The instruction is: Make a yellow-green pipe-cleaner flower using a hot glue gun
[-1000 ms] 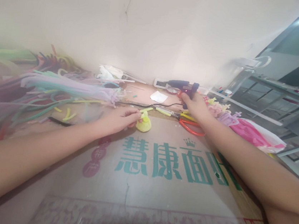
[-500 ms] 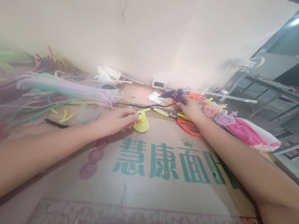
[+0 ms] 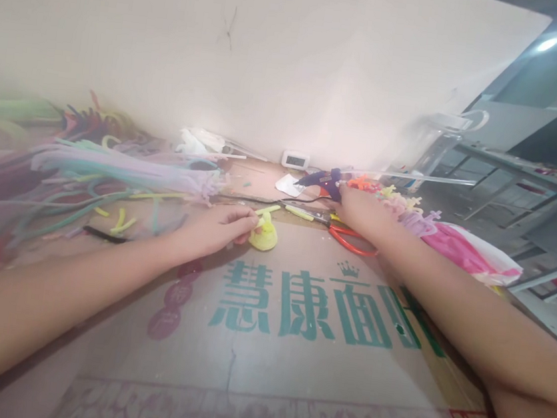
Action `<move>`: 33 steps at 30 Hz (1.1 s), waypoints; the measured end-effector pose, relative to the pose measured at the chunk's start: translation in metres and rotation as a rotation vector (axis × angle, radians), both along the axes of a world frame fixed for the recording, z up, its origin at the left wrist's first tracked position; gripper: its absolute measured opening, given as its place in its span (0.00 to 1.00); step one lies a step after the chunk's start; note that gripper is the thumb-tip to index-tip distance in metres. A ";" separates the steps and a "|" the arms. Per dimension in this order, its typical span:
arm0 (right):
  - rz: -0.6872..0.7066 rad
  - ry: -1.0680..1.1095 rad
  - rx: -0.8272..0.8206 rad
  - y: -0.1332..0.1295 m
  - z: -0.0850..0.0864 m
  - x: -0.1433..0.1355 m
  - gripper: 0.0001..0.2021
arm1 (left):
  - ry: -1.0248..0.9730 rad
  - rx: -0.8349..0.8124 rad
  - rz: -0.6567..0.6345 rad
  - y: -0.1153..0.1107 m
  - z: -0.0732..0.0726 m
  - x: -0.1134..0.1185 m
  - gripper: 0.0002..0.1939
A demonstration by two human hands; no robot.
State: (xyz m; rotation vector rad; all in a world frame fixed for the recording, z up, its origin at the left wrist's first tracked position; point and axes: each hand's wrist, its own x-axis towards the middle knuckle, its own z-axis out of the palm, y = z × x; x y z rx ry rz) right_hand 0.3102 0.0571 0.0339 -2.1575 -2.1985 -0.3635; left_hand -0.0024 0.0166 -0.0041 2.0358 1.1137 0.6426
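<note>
My left hand [image 3: 229,225] is closed in a pinch on the narrow top of a small yellow pipe-cleaner piece [image 3: 265,236], shaped like a rounded cone, just above the cardboard. Farther right, my right hand [image 3: 359,208] is closed at the handle of a dark blue glue gun [image 3: 329,181]; its fingers are partly hidden. The gun's nozzle points left over a white scrap [image 3: 289,184], and a long clear glue stick [image 3: 413,177] runs out behind it. Scissors with red handles [image 3: 352,241] lie beneath my right wrist. Short yellow pipe-cleaner bits [image 3: 299,213] lie by the blades.
Bundles of coloured pipe cleaners [image 3: 127,168] fill the left side. A small white digital display [image 3: 295,160] stands against the wall. At right are pipe-cleaner flowers [image 3: 399,206], a pink-and-white bag [image 3: 479,252] and a clear jug [image 3: 439,143]. Printed cardboard [image 3: 265,368] covers the work surface.
My right hand has turned slightly and settled closer around the glue gun's handle. The left hand keeps its pinch on the yellow piece. The view has shifted a little.
</note>
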 end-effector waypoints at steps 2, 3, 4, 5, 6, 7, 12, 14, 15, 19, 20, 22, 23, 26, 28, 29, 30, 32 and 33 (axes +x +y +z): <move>0.009 -0.048 0.001 -0.013 0.009 -0.011 0.17 | -0.019 -0.007 -0.007 0.000 -0.001 0.001 0.22; 0.032 -0.061 -0.008 -0.021 0.013 -0.018 0.15 | -0.030 -0.013 -0.009 0.000 0.000 0.001 0.22; 0.106 -0.070 -0.002 -0.028 0.017 -0.025 0.15 | -0.040 -0.017 -0.010 -0.001 0.000 0.001 0.22; 0.189 -0.021 0.025 -0.035 0.020 -0.032 0.17 | -0.041 -0.021 -0.008 -0.002 0.001 0.001 0.22; 0.294 0.078 0.042 -0.042 0.021 -0.039 0.18 | -0.037 -0.023 -0.005 -0.003 0.003 0.002 0.22; 0.397 0.194 0.037 -0.048 0.021 -0.046 0.19 | -0.029 -0.026 -0.002 -0.004 0.005 0.002 0.22; 0.686 0.595 -0.118 -0.068 -0.005 -0.071 0.41 | -0.011 -0.006 -0.013 -0.010 0.014 0.004 0.22; 0.730 0.658 -0.101 -0.071 -0.020 -0.075 0.46 | -0.034 0.002 -0.033 -0.009 0.013 0.004 0.21; 0.742 0.671 -0.093 -0.072 -0.026 -0.077 0.46 | -0.044 0.007 -0.047 -0.008 0.012 0.004 0.20; 0.787 0.668 -0.047 -0.072 -0.038 -0.079 0.40 | -0.086 0.018 -0.130 -0.003 0.004 0.002 0.21; 0.781 0.668 -0.036 -0.071 -0.037 -0.079 0.38 | -0.104 0.019 -0.147 -0.002 0.003 0.002 0.21; 0.774 0.677 -0.019 -0.070 -0.035 -0.079 0.35 | -0.144 0.014 -0.175 -0.001 0.000 0.002 0.21; 0.780 0.687 -0.014 -0.069 -0.034 -0.078 0.34 | -0.163 0.006 -0.186 -0.001 -0.001 0.002 0.20; 0.829 0.733 0.008 -0.067 -0.033 -0.078 0.32 | -0.220 -0.036 -0.202 -0.001 -0.001 0.003 0.20; 0.860 0.752 0.025 -0.066 -0.034 -0.077 0.27 | -0.245 -0.063 -0.197 -0.002 0.000 0.003 0.20; 0.862 0.758 0.034 -0.065 -0.034 -0.078 0.24 | -0.255 -0.076 -0.192 -0.002 0.000 0.003 0.19; 0.857 0.763 0.039 -0.065 -0.035 -0.078 0.21 | -0.266 -0.091 -0.190 -0.003 0.001 0.004 0.19; 0.828 0.777 0.041 -0.066 -0.035 -0.078 0.19 | -0.285 -0.125 -0.190 -0.004 0.003 0.004 0.19; 0.811 0.786 0.037 -0.066 -0.035 -0.079 0.18 | -0.289 -0.138 -0.190 -0.004 0.004 0.004 0.19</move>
